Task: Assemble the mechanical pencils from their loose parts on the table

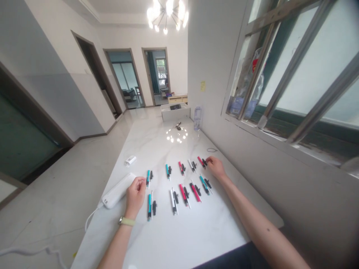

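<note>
White power strip [119, 191] near left edge of table [202, 233]; keys [178, 127] before white box [176, 115]; bottle [197, 118] beside wall [214, 101]; lit chandelier [169, 7]

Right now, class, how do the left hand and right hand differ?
The left hand has a wristband; the right hand has none. The left hand is at a teal tube; the right hand is at a black piece beside a red tube. Both are curled.

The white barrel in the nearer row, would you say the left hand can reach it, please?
Probably yes: the white barrel lies uncovered, and the turquoise barrel and black clip between it and the left hand lie low.
</note>
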A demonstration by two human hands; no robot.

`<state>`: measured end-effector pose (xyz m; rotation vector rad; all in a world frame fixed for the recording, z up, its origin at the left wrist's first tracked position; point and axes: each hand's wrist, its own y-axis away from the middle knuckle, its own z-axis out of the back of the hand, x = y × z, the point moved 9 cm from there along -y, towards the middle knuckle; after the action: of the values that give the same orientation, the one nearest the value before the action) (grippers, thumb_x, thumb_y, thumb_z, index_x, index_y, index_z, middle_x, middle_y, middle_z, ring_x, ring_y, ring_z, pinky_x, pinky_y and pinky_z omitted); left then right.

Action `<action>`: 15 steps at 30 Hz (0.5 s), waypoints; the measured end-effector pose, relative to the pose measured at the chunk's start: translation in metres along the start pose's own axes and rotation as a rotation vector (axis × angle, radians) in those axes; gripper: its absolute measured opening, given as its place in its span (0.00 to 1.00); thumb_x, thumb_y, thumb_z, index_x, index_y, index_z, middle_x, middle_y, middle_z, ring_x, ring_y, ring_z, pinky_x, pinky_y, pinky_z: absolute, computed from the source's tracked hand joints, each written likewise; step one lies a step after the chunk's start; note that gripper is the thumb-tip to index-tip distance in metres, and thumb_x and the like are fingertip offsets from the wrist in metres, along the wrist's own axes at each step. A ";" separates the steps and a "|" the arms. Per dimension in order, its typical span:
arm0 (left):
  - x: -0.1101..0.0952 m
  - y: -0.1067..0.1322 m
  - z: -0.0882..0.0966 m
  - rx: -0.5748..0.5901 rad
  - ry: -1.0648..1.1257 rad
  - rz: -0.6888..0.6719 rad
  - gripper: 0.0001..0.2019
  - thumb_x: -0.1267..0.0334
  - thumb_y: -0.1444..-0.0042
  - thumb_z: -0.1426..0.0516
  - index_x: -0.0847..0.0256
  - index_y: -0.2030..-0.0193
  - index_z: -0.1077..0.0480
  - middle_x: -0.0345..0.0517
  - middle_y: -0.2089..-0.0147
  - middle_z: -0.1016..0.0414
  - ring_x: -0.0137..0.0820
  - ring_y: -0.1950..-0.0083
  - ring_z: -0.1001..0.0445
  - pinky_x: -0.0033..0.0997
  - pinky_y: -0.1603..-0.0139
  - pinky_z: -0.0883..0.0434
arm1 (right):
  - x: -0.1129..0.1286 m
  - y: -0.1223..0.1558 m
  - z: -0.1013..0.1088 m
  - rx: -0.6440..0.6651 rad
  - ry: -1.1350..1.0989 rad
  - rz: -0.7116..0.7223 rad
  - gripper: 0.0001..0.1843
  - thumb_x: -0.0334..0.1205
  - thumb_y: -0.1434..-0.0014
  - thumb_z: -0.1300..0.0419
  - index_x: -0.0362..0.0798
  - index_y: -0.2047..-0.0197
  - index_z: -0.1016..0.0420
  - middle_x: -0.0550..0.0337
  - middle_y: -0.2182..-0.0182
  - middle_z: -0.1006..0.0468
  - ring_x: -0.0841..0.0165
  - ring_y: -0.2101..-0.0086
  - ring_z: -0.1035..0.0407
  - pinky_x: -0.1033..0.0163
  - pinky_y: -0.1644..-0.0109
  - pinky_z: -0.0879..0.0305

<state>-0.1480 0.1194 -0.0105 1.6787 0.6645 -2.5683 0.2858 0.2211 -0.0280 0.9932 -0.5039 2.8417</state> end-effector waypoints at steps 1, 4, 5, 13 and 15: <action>0.000 0.000 -0.001 0.005 0.003 -0.003 0.10 0.55 0.41 0.45 0.60 0.62 0.32 0.36 0.78 0.36 0.29 0.77 0.35 0.25 0.76 0.39 | 0.001 0.001 0.000 0.002 0.007 -0.006 0.17 0.31 0.51 0.50 0.48 0.65 0.20 0.57 0.68 0.18 0.63 0.64 0.27 0.64 0.59 0.35; 0.000 0.000 -0.002 0.017 0.006 -0.006 0.09 0.56 0.41 0.46 0.60 0.62 0.33 0.35 0.77 0.36 0.28 0.76 0.35 0.24 0.76 0.39 | 0.000 0.001 0.002 0.002 0.025 -0.032 0.17 0.31 0.49 0.50 0.48 0.63 0.20 0.56 0.66 0.18 0.63 0.63 0.27 0.64 0.59 0.36; -0.001 0.000 -0.002 0.017 0.007 -0.004 0.09 0.57 0.41 0.46 0.60 0.62 0.33 0.36 0.77 0.36 0.28 0.76 0.35 0.24 0.76 0.39 | -0.002 0.001 0.003 0.003 0.031 -0.041 0.18 0.32 0.49 0.50 0.48 0.63 0.20 0.55 0.65 0.18 0.62 0.62 0.27 0.64 0.59 0.36; 0.000 -0.002 -0.001 0.001 0.008 0.017 0.08 0.59 0.42 0.45 0.61 0.63 0.33 0.35 0.78 0.36 0.26 0.77 0.36 0.23 0.77 0.40 | -0.009 -0.003 0.003 0.025 0.057 -0.078 0.19 0.33 0.48 0.50 0.45 0.59 0.20 0.52 0.64 0.19 0.60 0.61 0.27 0.62 0.57 0.36; 0.002 -0.002 -0.002 0.004 0.012 0.029 0.07 0.59 0.42 0.46 0.61 0.63 0.33 0.35 0.78 0.36 0.26 0.77 0.36 0.22 0.77 0.41 | -0.009 -0.004 0.003 0.027 0.060 -0.081 0.19 0.34 0.49 0.50 0.45 0.59 0.20 0.52 0.65 0.19 0.60 0.61 0.27 0.62 0.57 0.36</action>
<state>-0.1479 0.1224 -0.0118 1.6929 0.6309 -2.5435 0.2957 0.2242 -0.0302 0.9074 -0.4106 2.8044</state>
